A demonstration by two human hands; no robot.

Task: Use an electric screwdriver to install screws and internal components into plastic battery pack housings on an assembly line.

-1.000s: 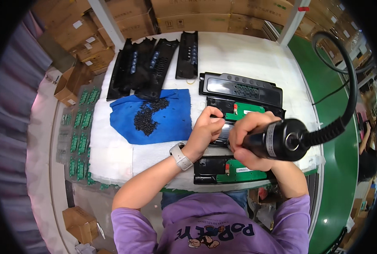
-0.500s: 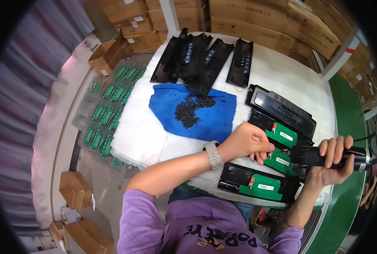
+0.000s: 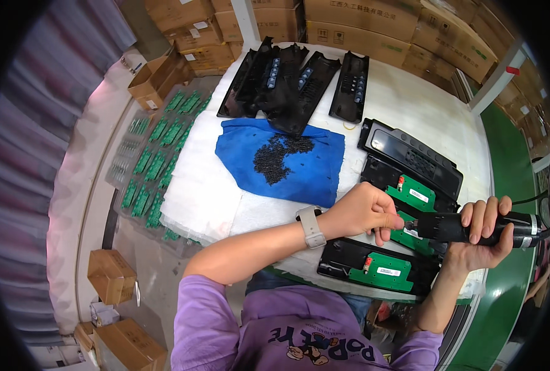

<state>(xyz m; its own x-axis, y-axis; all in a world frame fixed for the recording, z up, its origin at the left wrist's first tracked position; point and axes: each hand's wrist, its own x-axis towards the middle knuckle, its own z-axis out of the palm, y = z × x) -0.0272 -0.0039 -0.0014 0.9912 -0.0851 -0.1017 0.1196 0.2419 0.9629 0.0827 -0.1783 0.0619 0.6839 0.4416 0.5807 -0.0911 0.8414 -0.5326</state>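
Since 0.5 s ago, both hands barely shifted. Nearest: black housing w/ green board. Right hand fingers wrapped round black power screwdriver, held sideways over middle housing's board. Left hand, fingers pinched at driver tip. Beyond: blue cloth w/ screw pile.
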